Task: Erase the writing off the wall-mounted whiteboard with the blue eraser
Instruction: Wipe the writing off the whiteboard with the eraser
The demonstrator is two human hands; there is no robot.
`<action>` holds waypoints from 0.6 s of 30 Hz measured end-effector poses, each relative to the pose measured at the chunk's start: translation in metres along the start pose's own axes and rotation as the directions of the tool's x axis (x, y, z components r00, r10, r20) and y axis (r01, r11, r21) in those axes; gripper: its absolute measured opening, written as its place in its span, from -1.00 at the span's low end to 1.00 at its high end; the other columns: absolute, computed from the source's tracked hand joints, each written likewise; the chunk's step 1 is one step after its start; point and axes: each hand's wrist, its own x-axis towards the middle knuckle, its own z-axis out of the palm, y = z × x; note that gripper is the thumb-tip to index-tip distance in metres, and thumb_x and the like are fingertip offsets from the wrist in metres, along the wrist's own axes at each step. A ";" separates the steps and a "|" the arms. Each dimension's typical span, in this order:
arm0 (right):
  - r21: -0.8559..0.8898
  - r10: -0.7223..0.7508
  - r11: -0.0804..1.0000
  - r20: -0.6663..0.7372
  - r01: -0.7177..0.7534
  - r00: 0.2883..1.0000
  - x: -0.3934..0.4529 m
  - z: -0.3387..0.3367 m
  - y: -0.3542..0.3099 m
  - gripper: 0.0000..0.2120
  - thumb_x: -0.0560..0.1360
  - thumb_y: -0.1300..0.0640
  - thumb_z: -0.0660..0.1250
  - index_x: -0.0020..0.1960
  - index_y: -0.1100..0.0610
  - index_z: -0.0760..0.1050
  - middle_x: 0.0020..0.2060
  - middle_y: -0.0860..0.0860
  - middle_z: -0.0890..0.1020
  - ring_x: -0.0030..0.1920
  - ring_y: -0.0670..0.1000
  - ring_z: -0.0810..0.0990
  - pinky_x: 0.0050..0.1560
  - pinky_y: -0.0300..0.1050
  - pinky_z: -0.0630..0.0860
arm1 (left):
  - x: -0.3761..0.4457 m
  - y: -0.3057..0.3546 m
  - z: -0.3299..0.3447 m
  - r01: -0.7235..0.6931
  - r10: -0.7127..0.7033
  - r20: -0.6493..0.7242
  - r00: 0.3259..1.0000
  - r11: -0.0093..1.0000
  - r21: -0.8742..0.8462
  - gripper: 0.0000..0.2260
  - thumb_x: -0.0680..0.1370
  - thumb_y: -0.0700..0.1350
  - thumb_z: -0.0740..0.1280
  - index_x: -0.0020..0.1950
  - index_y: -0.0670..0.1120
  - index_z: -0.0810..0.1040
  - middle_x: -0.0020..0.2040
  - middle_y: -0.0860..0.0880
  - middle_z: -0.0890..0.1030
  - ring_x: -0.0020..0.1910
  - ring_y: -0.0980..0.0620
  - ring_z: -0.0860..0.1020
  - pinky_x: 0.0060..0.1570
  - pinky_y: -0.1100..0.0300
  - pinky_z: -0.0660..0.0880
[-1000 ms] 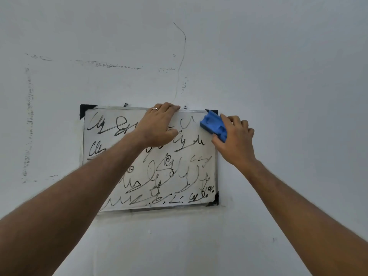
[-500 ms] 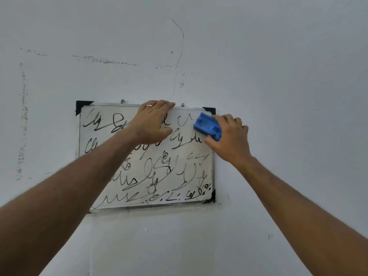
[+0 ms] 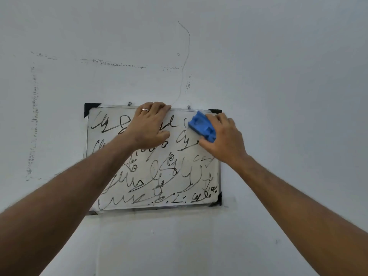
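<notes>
A small whiteboard (image 3: 179,162) with a metal frame and black corner caps hangs on the wall, covered in black scribbles. My left hand (image 3: 150,125), wearing a ring, lies flat on the board with its fingers hooked over the top edge. My right hand (image 3: 224,138) grips the blue eraser (image 3: 202,128) and presses it against the board near the upper right corner. The patch of board right of the eraser looks wiped. My left forearm hides part of the writing on the lower left.
The grey-white wall (image 3: 288,96) carries a thin crack (image 3: 186,48) above the board and faint dirty outline marks (image 3: 33,124) to the left and above. Two small hooks (image 3: 129,103) hold the board's top edge.
My right hand has slid the eraser leftward from the top right corner onto the writing. My left hand has stayed on the top edge. The camera view shifted slightly.
</notes>
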 end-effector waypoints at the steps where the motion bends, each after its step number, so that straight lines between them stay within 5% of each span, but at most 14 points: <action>1: -0.022 -0.032 0.999 0.025 0.032 0.999 -0.005 0.000 0.003 -0.36 0.38 -0.17 0.36 0.41 0.02 0.38 0.14 0.01 0.47 0.04 0.07 0.47 -0.22 -0.02 0.58 | 0.000 0.000 0.000 -0.002 0.002 -0.005 1.000 1.000 0.000 -0.24 0.43 0.13 0.15 0.61 -0.09 0.16 0.51 -0.08 0.26 0.53 -0.14 0.14 0.54 -0.03 -0.03; 6: 0.017 0.169 0.986 -0.091 -0.168 0.981 0.002 -0.004 0.012 -0.38 0.39 -0.14 0.37 0.39 0.05 0.39 0.12 0.04 0.49 0.01 0.09 0.48 -0.20 -0.05 0.49 | 0.000 0.000 0.001 -0.008 0.008 -0.024 1.000 1.000 -0.004 -0.24 0.42 0.13 0.16 0.59 -0.11 0.19 0.48 -0.08 0.28 0.50 -0.14 0.18 0.53 -0.02 -0.01; 10: -0.010 0.033 0.999 0.001 -0.033 0.999 -0.015 0.001 0.011 -0.37 0.39 -0.17 0.35 0.39 0.05 0.36 0.14 0.02 0.47 0.03 0.07 0.48 -0.20 0.01 0.58 | -0.001 0.000 0.002 -0.003 0.003 -0.032 0.999 1.000 -0.001 -0.24 0.42 0.13 0.16 0.60 -0.11 0.19 0.48 -0.08 0.28 0.50 -0.14 0.18 0.53 -0.02 -0.01; 15: 0.029 0.159 0.987 -0.066 -0.157 0.985 -0.002 -0.005 0.012 -0.39 0.38 -0.14 0.38 0.36 0.06 0.40 0.12 0.02 0.49 0.04 0.08 0.48 -0.18 -0.02 0.53 | -0.001 0.002 0.003 0.007 -0.007 -0.040 0.999 1.000 -0.015 -0.23 0.41 0.14 0.16 0.60 -0.11 0.19 0.49 -0.08 0.28 0.51 -0.14 0.17 0.54 -0.02 -0.02; 18: 0.039 -0.012 0.999 0.023 0.011 1.000 -0.005 0.001 0.002 -0.39 0.39 -0.12 0.41 0.37 0.06 0.40 0.16 0.01 0.46 0.08 0.06 0.46 -0.19 -0.02 0.56 | -0.001 0.001 0.003 0.002 -0.002 -0.035 0.999 1.000 -0.009 -0.22 0.42 0.15 0.15 0.61 -0.11 0.18 0.50 -0.08 0.27 0.52 -0.14 0.16 0.55 -0.02 -0.02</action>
